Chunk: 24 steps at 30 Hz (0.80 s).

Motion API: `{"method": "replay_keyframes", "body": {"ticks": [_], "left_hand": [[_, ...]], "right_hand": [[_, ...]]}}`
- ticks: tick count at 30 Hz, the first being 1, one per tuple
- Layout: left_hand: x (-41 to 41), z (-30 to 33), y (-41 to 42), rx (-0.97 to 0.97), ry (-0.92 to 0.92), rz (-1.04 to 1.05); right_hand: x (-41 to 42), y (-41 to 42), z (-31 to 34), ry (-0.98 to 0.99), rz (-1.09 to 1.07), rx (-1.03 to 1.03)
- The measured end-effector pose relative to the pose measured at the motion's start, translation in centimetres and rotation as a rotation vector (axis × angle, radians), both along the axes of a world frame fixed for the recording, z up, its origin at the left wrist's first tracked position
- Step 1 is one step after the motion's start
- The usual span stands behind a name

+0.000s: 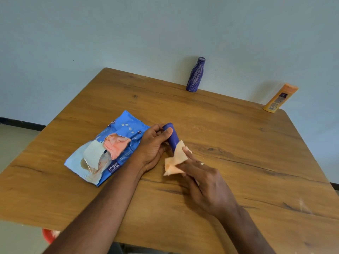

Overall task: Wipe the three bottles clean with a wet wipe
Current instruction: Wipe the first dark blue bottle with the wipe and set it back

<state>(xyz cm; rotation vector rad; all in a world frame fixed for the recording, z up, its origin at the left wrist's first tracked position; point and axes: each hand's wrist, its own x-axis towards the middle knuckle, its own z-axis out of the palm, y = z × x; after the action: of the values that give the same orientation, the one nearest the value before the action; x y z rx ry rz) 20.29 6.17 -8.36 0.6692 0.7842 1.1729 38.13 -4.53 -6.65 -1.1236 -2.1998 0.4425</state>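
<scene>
A wooden table (pixel 238 143) fills the middle and lower part of the frame, its far edge against a pale wall. On it, left of centre, lies a blue wipe pack (pixel 110 149), its flap open and a pinkish wipe bunched up out of the opening. Two forearms come in from the bottom edge and meet just right of the pack. The left hand (pixel 154 145) grips the small blue bottle (pixel 171 136), fingers curled round its upper part and the thumb laid along its side; the bottle is tilted, cap end toward the upper left, just above the tabletop at the centre of the frame. The right hand (pixel 207 182) holds a peach wet wipe (pixel 176 160) (crumpled, with one corner folded up) against the bottle's lower end, fingers long and only slightly bent, the wipe pinched under them. At the far edge, upper centre, a tall purple bottle (pixel 196 74) stands upright by the wall. Well to its right, near the table's far right corner, an orange bottle (pixel 279 98) stands cap down, also by the wall.
</scene>
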Motion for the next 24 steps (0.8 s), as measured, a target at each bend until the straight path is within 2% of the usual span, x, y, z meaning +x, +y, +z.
{"method": "replay_keyframes", "body": {"ticks": [3, 7, 13, 18, 21, 23, 24], "left_hand": [[0.1, -0.1, 0.1, -0.009, 0.010, 0.002], [0.0, -0.1, 0.1, -0.017, -0.006, -0.007], [-0.2, -0.2, 0.2, -0.006, 0.000, -0.023], [-0.2, 0.2, -0.1, -0.022, 0.002, -0.026], [-0.1, 0.1, 0.1, -0.046, -0.021, -0.035], [-0.1, 0.1, 0.3, -0.054, -0.040, -0.052], [-0.2, 0.1, 0.3, -0.052, -0.042, -0.062]], "right_hand": [[0.9, -1.0, -0.1, 0.058, 0.014, -0.043], [-1.2, 0.2, 0.1, 0.212, -0.112, -0.116], [-3.3, 4.6, 0.9, 0.262, -0.238, -0.197], [-1.5, 2.0, 0.9, 0.163, -0.096, -0.159], [1.4, -0.3, 0.1, 0.134, 0.008, -0.275], [2.6, -0.8, -0.3, 0.290, -0.011, -0.434], [2.8, -0.6, -0.4, 0.483, -0.070, -0.522]]}}
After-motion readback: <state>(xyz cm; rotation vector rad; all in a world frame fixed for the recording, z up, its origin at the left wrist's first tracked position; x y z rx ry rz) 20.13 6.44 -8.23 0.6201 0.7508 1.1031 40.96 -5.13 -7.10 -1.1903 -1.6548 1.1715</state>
